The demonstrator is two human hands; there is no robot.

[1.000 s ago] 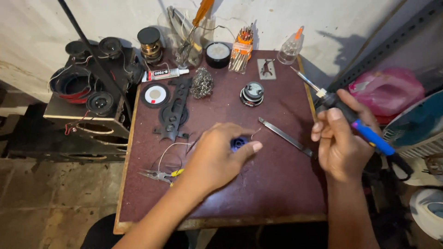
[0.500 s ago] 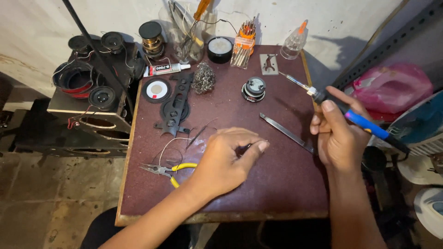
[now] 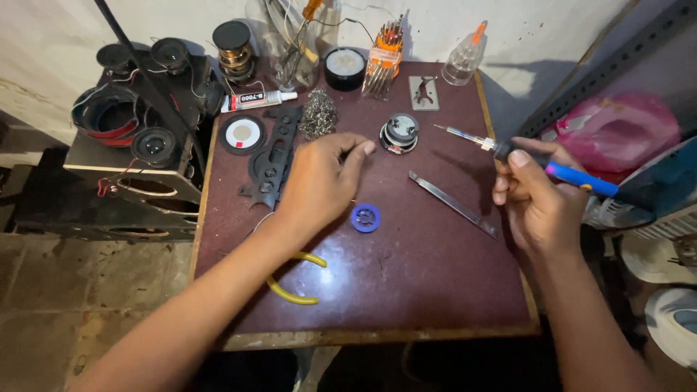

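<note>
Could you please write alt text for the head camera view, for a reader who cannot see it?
A person's right hand holds a blue-handled soldering iron above a small dark red table, while the left hand reaches toward a small round speaker. A blue spool, a metal strip and yellow-handled pliers lie nearby.

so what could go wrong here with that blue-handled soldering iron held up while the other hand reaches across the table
1. The right hand holds the blue-handled soldering iron with its metal tip pointing toward the left hand; a slip could bring the two together.
2. The left hand reaches near the small round metal speaker and could knock it.
3. The yellow-handled pliers lie partly under the left forearm and could be dragged off the brown table.
</note>
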